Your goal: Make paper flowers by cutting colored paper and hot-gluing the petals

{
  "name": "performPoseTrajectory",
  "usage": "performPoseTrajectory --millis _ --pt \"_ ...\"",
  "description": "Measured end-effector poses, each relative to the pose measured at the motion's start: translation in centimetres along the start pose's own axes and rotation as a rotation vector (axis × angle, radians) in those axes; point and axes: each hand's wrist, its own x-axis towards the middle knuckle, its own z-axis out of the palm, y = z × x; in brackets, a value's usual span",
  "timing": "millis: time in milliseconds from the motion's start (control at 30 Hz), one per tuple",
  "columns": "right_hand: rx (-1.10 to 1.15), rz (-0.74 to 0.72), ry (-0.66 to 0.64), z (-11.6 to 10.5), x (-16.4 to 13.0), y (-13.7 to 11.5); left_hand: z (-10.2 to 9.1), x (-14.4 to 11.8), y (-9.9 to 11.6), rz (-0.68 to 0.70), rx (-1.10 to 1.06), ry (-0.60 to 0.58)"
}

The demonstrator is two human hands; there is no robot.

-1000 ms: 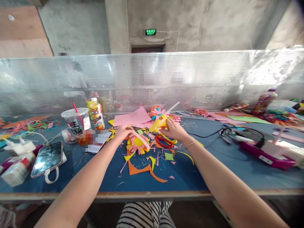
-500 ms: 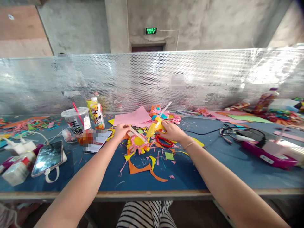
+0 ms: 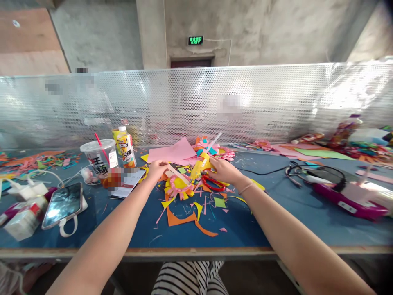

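Observation:
My left hand [image 3: 157, 169] is closed on one end of a pale pink paper strip [image 3: 180, 175], which slants down to the right. My right hand [image 3: 222, 169] grips a yellow hot glue gun [image 3: 199, 167], its nozzle pointing down by the strip's free end. A white glue stick [image 3: 214, 142] juts from the back of the gun. Under the strip lies a pink and yellow paper flower [image 3: 178, 187]. Red-handled scissors [image 3: 215, 185] rest just below my right hand. Whether the nozzle touches the strip, I cannot tell.
Orange paper offcuts [image 3: 181, 219] and small scraps lie in front. Behind are a pink sheet [image 3: 172, 150] and a finished-looking paper flower [image 3: 229, 154]. A drink cup [image 3: 95, 157], bottle [image 3: 125, 149] and phone [image 3: 64, 203] stand or lie left. A perforated screen [image 3: 190, 106] edges the back.
Both hands, the strip and the glue gun stay nearly in place. The gun seems to have shifted very slightly; the whole view has moved a little.

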Motion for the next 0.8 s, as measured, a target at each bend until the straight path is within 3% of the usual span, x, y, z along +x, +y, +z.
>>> performPoseTrajectory --millis 800 --pt "-0.051 0.042 -0.023 -0.3 -0.11 0.36 0.02 0.0 -0.32 0.023 -0.021 0.003"
